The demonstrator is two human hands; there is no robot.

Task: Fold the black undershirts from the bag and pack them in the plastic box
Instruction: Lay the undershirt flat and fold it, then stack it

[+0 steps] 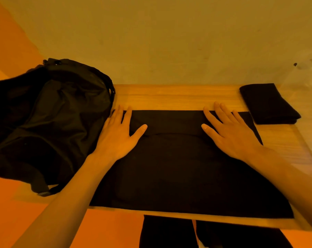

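Note:
A black undershirt (178, 169) lies spread flat on the wooden table (169, 97), with its far part folded back toward me into a band. My left hand (119, 135) presses flat on the left end of that band, fingers straight. At the band's right end my right hand (230, 129) lies flat too, fingers spread. A second black undershirt (268, 103) lies folded at the far right of the table. The black bag (49, 119) slumps on the table's left end. A clear plastic box (305, 83) stands at the far right, only faintly visible.
A plain wall rises just behind the table's far edge. An orange floor shows to the left and below. My legs in dark trousers (169, 233) are under the table's near edge. A bag strap (44, 190) hangs over the left front corner.

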